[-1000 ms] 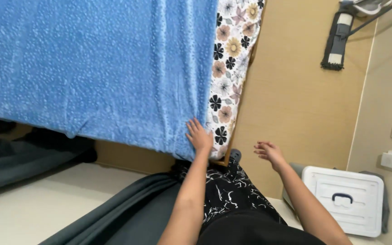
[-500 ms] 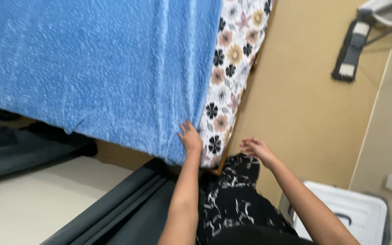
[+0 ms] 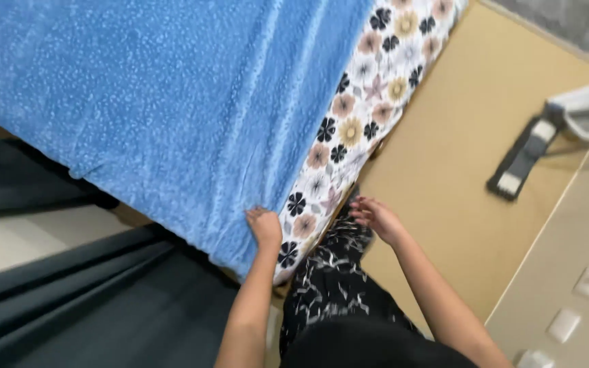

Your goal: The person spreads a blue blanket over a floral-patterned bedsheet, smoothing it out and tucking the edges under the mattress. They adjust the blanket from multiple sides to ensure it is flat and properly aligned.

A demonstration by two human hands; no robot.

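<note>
Left hand (image 3: pixel 264 226) pinches the corner of the blue blanket (image 3: pixel 172 102), which spreads toward 11 o'clock over the floral sheet (image 3: pixel 349 129). Right hand (image 3: pixel 375 217) hovers open-fingered at 3 o'clock, holding nothing, just off the sheet's edge. Dark curtain (image 3: pixel 103 300) hangs at 8 o'clock; a flat mop (image 3: pixel 518 163) lies well apart at 2 o'clock.

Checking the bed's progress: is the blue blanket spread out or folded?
Spread out: the blue blanket lies flat across the floral sheet; the left hand rests at its corner.

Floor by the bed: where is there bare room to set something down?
The tan floor is bare between the floral sheet edge, the mop head and the wall. It is crowded at the bed corner, around the left hand, right hand and blue blanket.
</note>
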